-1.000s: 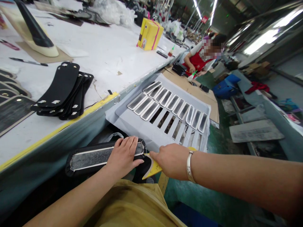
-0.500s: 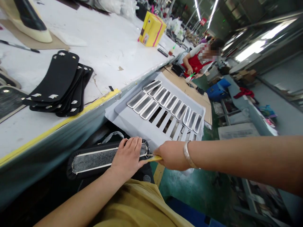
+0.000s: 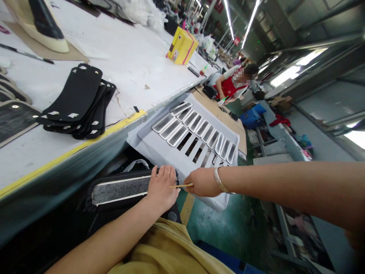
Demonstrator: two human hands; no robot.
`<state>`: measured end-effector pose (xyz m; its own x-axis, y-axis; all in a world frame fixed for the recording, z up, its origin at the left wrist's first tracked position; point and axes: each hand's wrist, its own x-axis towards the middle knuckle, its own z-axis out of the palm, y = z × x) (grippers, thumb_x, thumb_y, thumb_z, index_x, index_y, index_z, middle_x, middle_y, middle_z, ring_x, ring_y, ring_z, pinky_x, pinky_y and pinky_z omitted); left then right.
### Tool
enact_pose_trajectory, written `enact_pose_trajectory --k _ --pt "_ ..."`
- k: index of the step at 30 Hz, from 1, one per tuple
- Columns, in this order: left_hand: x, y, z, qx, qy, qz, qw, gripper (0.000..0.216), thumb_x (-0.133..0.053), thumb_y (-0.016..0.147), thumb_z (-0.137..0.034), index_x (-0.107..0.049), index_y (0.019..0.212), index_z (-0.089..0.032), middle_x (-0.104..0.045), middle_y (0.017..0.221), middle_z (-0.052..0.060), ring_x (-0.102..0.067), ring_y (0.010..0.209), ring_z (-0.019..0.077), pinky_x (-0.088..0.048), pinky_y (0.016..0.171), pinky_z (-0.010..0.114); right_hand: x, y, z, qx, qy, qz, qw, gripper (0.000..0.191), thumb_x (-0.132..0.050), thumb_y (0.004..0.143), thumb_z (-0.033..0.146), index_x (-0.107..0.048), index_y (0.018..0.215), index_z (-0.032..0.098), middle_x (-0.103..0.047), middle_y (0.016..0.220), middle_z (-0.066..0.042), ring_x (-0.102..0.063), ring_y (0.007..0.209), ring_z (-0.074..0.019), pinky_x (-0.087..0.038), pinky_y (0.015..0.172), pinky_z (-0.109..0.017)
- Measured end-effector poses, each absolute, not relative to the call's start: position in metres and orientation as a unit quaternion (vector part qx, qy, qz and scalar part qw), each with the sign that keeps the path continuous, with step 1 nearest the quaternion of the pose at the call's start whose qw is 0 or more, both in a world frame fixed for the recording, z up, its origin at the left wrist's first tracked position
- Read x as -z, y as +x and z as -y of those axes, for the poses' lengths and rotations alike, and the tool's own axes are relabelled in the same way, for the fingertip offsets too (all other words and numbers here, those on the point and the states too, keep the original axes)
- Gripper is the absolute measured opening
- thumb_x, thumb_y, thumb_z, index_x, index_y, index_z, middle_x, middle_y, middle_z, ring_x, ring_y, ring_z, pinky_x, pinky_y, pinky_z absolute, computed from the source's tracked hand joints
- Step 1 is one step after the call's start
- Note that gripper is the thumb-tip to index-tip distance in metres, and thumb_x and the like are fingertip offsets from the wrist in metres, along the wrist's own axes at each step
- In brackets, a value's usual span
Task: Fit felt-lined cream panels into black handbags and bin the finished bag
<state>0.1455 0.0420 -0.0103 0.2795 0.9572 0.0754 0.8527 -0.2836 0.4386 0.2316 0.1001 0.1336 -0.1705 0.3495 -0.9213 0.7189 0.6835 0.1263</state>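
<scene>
My left hand [image 3: 163, 187] lies flat on the right end of a black padded strap [image 3: 119, 190] with a grey, white-edged strip down its middle, resting on my lap below the table edge. My right hand [image 3: 201, 182], with a silver bangle at the wrist, is closed on a thin yellow card-like piece [image 3: 179, 186], seen edge-on, whose tip touches my left hand's thumb side. A grey slotted template [image 3: 159, 146] with several silver strips in its slots lies just beyond both hands.
A white worktable [image 3: 128, 68] with a yellow edge runs along the left, carrying a stack of black cut pieces [image 3: 80, 102], a yellow box [image 3: 181, 46] and a shoe last [image 3: 40, 23]. Another person in red [image 3: 232, 85] works further down. Green floor lies below right.
The yellow piece in my right hand has turned from flat to edge-on and risen towards my left hand. My left hand has shifted slightly right along the strap.
</scene>
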Motion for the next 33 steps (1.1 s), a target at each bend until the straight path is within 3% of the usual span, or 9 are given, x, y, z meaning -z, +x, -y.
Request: enact_pose_trajectory --k 7,12,20,24,29,33 --pt "0.008 0.146 -0.042 -0.183 0.781 -0.576 0.158 0.056 -0.055 0.076 -0.038 -0.048 0.123 -0.01 -0.054 0.125 0.015 -0.045 0.115 0.0291 -0.023 0.105 0.046 -0.135 0.265 -0.09 0.19 0.382 -0.789 0.442 0.031 -0.042 0.087 0.033 -0.065 0.102 0.02 -0.07 0.086 -0.009 -0.064 0.075 -0.0219 -0.038 0.061 -0.027" --pt "0.007 0.147 -0.041 -0.189 0.777 -0.58 0.157 0.054 -0.055 0.076 -0.038 -0.047 0.123 -0.012 -0.054 0.125 0.014 -0.045 0.116 0.0288 -0.022 0.105 0.046 -0.136 0.293 -0.084 0.229 0.403 -0.813 0.354 0.031 -0.043 0.086 0.035 -0.063 0.108 0.025 -0.069 0.082 -0.006 -0.063 0.071 -0.0194 -0.037 0.06 -0.025" --pt "0.006 0.149 -0.042 -0.188 0.775 -0.581 0.162 0.053 -0.056 0.076 -0.039 -0.046 0.122 -0.014 -0.054 0.124 0.014 -0.046 0.115 0.0286 -0.024 0.104 0.046 -0.114 0.313 -0.082 0.327 0.438 -0.786 0.289 0.04 -0.039 0.088 0.039 -0.058 0.12 0.024 -0.069 0.09 -0.007 -0.061 0.074 -0.0188 -0.04 0.067 -0.027" --pt "0.005 0.15 -0.042 -0.185 0.775 -0.582 0.164 0.053 -0.055 0.077 -0.038 -0.046 0.122 -0.011 -0.054 0.124 0.014 -0.046 0.116 0.0282 -0.025 0.103 0.045 -0.114 0.307 -0.087 0.333 0.444 -0.769 0.316 0.038 -0.038 0.089 0.037 -0.061 0.116 0.024 -0.069 0.086 -0.007 -0.06 0.073 -0.0185 -0.041 0.066 -0.027" --pt "0.009 0.151 -0.042 -0.181 0.78 -0.575 0.166 0.055 -0.056 0.078 -0.039 -0.045 0.124 -0.01 -0.053 0.126 0.014 -0.044 0.117 0.0282 -0.024 0.104 0.045 -0.124 0.284 -0.099 0.277 0.416 -0.765 0.406 0.033 -0.039 0.088 0.032 -0.066 0.103 0.021 -0.069 0.083 -0.008 -0.061 0.071 -0.0187 -0.04 0.064 -0.027" --pt "0.011 0.148 -0.043 -0.185 0.784 -0.569 0.165 0.055 -0.057 0.078 -0.041 -0.046 0.124 -0.011 -0.053 0.126 0.015 -0.045 0.117 0.0282 -0.025 0.103 0.044 -0.13 0.259 -0.108 0.21 0.377 -0.765 0.479 0.034 -0.039 0.088 0.031 -0.067 0.104 0.018 -0.07 0.086 -0.011 -0.064 0.077 -0.023 -0.042 0.064 -0.03"
